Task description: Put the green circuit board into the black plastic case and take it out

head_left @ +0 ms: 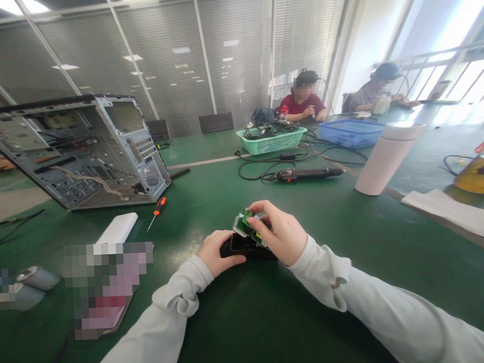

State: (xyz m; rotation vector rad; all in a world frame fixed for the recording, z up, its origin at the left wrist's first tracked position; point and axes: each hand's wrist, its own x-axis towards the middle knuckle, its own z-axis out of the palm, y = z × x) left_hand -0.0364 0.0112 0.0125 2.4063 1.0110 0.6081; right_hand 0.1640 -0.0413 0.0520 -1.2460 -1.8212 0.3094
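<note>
A black plastic housing (248, 249) lies on the green table in front of me, its open side up. My left hand (218, 252) grips its left end, thumb along the near edge and fingers behind. Between the thumb and fingers of my right hand (279, 230) is a green circuit board (247, 224) with a silvery connector part at its left end. The board is tilted just above the housing; whether they touch is hidden. My right palm covers the housing's right end.
An open computer case (104, 155) stands at the left, an orange screwdriver (159, 206) beside it. Beyond my hands lie a black electric screwdriver (306, 174), a green basket (270, 143) of cables and a pale tumbler (387, 159). Two people sit across the table.
</note>
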